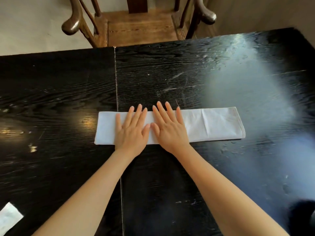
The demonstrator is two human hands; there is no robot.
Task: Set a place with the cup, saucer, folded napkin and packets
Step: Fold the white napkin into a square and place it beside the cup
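A white cloth napkin (pixel 213 124), folded into a long narrow strip, lies flat across the middle of the black wooden table (pixel 170 74). My left hand (pixel 132 129) and my right hand (pixel 167 127) rest palm down on it side by side, fingers spread, thumbs nearly touching. Both hands press on the strip's left-middle part and hold nothing. A white packet (pixel 8 217) lies at the table's near left corner, partly cut off by the frame. No cup or saucer is in view.
A wooden armchair (pixel 136 26) stands beyond the table's far edge. A seam (pixel 117 99) runs front to back through the tabletop. Something dark and blurred (pixel 303 215) sits at the near right corner.
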